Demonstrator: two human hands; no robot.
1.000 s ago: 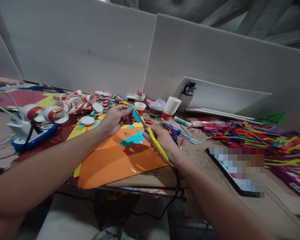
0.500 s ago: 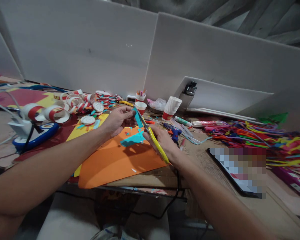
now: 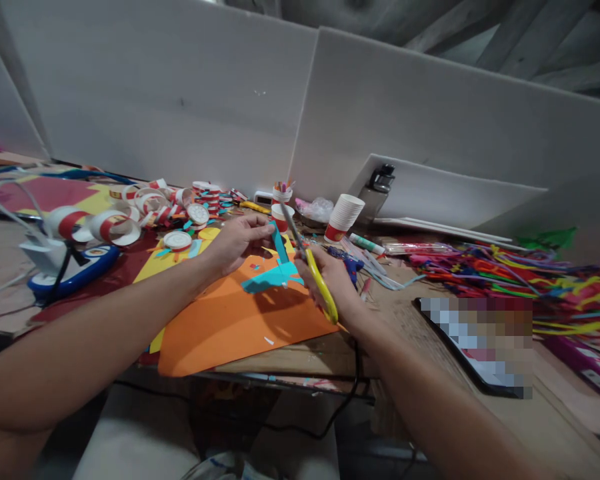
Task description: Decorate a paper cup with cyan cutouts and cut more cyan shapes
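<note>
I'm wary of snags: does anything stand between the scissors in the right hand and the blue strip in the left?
Nothing visible does: the gap between the scissors in the right hand and the blue strip in the left hand looks open. The paper cup shows beyond it.

A single head-worn camera looks forward and down, from close by, across the table point(image 3: 397, 293).

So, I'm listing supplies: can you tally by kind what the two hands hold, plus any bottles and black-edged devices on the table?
Scissors, in the right hand: 1
Teal strip, in the left hand: 1
Bottle: 1
Black-edged device: 1
Total: 4
</note>
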